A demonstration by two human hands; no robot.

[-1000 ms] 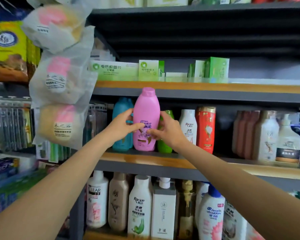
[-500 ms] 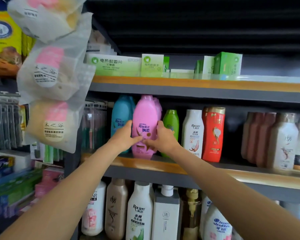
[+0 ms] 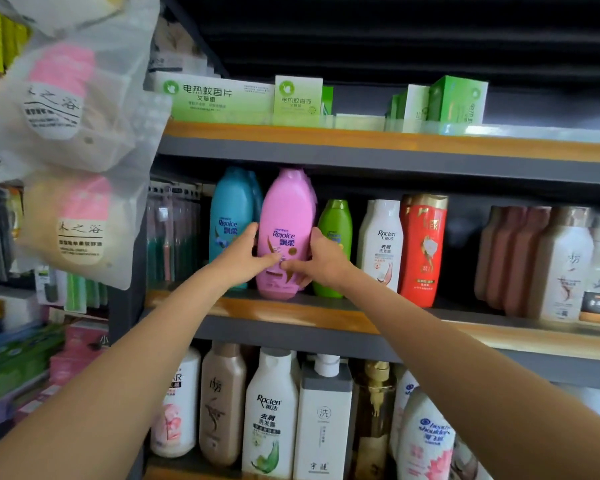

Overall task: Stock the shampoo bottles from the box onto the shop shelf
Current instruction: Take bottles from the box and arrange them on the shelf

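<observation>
A pink Rejoice shampoo bottle (image 3: 286, 216) stands upright on the middle shelf (image 3: 326, 317), between a blue Rejoice bottle (image 3: 231, 216) and a green bottle (image 3: 335, 223). My left hand (image 3: 245, 256) grips its left side and my right hand (image 3: 321, 259) grips its right side, thumbs meeting across the lower label. The bottle's base rests on the wooden shelf board. The box is out of view.
A white Raclen bottle (image 3: 381, 244) and a red bottle (image 3: 423, 251) stand to the right, then brown and white bottles (image 3: 561, 268). Green cartons (image 3: 219, 97) line the upper shelf. More bottles (image 3: 271, 417) fill the lower shelf. Bagged sponges (image 3: 73, 216) hang at the left.
The pink bottle has gone from in front of the shelf edge back into the row and now stands on the board. Both hands stayed on it.
</observation>
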